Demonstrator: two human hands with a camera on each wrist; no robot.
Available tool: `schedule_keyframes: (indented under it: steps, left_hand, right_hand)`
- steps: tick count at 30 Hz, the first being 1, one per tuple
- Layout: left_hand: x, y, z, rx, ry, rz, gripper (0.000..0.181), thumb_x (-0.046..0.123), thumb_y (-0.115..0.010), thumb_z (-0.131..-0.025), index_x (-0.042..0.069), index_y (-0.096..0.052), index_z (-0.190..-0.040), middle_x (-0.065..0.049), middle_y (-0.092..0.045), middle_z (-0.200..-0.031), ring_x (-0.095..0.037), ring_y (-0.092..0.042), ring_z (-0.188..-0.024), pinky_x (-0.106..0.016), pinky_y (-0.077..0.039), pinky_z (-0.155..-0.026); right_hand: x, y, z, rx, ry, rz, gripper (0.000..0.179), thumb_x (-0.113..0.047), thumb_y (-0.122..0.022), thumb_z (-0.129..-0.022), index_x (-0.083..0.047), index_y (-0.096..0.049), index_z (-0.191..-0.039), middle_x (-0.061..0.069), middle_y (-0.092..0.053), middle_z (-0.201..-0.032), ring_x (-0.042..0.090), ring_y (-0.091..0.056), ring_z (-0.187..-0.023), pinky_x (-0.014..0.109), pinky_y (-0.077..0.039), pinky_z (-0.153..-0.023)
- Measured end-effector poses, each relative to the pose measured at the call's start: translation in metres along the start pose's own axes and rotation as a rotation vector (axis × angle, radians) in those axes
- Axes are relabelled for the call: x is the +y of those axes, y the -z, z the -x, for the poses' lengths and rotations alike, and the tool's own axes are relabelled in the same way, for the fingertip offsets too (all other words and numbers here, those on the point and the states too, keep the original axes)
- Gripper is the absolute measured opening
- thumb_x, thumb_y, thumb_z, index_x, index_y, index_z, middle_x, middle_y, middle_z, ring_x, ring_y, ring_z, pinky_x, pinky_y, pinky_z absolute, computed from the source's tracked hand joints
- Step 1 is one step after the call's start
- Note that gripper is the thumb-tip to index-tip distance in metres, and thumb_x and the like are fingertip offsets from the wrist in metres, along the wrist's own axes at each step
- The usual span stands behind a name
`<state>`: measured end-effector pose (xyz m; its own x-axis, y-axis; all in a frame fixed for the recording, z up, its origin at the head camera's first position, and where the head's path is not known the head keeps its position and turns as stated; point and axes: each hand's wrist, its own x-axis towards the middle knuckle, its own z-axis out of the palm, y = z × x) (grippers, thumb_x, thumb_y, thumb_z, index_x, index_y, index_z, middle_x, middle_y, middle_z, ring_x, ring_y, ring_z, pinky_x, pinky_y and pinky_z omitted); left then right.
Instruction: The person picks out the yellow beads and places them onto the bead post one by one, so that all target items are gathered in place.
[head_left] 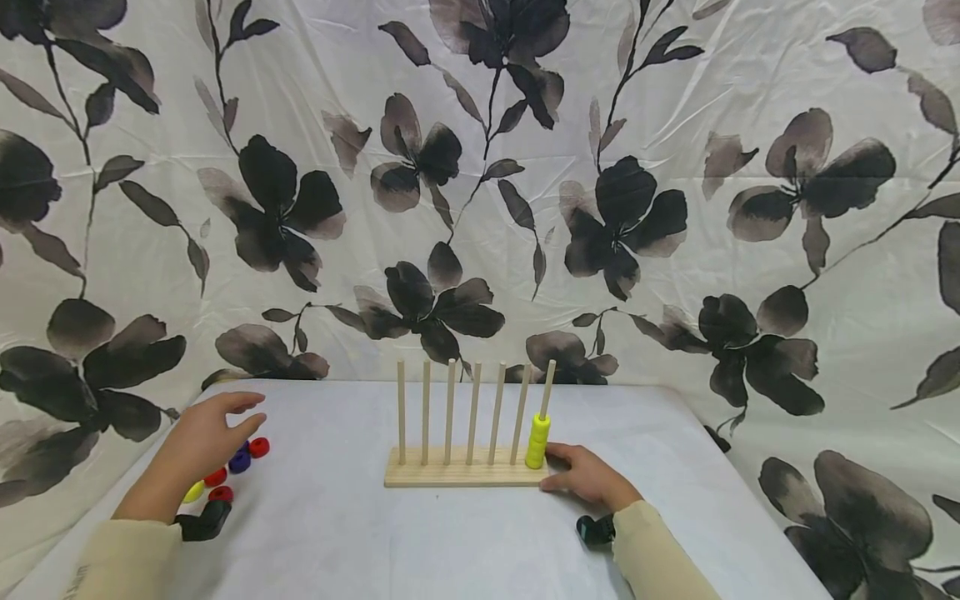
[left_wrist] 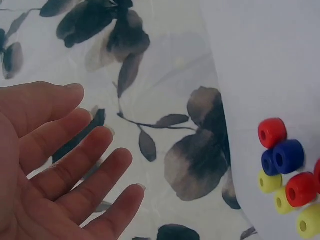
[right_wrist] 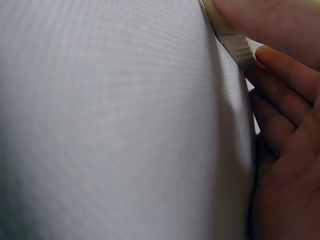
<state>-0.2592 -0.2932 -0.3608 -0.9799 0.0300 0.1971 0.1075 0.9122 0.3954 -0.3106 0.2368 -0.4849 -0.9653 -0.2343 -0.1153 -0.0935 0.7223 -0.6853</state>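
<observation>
A wooden peg rack (head_left: 461,475) with several upright pegs stands on the table; a stack of yellow beads (head_left: 537,442) fills the lower part of its rightmost peg. My right hand (head_left: 588,477) holds the right end of the base, thumb at the front and fingers around the end; the right wrist view shows the wooden end (right_wrist: 235,45) between them. At the left, my left hand (head_left: 198,433) hovers with fingers spread and nothing in them. Near it lie loose beads: red (head_left: 259,447), blue (left_wrist: 289,156) and yellow (left_wrist: 309,222). In the head view, the hand partly hides them.
The white table (head_left: 322,517) runs up to a hanging cloth (head_left: 480,208) with dark flowers at the back and sides. Each wrist wears a black camera, such as the left one (head_left: 204,522). The other pegs (head_left: 450,412) carry no beads.
</observation>
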Motion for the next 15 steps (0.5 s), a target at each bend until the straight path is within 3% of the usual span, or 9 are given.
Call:
schedule_keyframes:
  steps: [15]
  left_hand:
    - [-0.037, -0.004, 0.003, -0.087, 0.1, -0.017, 0.055, 0.029, -0.062, -0.093, -0.007, -0.049, -0.132, -0.036, -0.051, -0.127, -0.054, -0.048, -0.111, -0.068, -0.046, -0.086]
  right_hand:
    - [-0.003, 0.002, 0.002, -0.005, -0.004, -0.018, 0.077, -0.038, -0.08, -0.076, -0.014, -0.05, -0.142, 0.01, -0.048, -0.148, 0.036, -0.037, -0.141, 0.059, -0.028, -0.114]
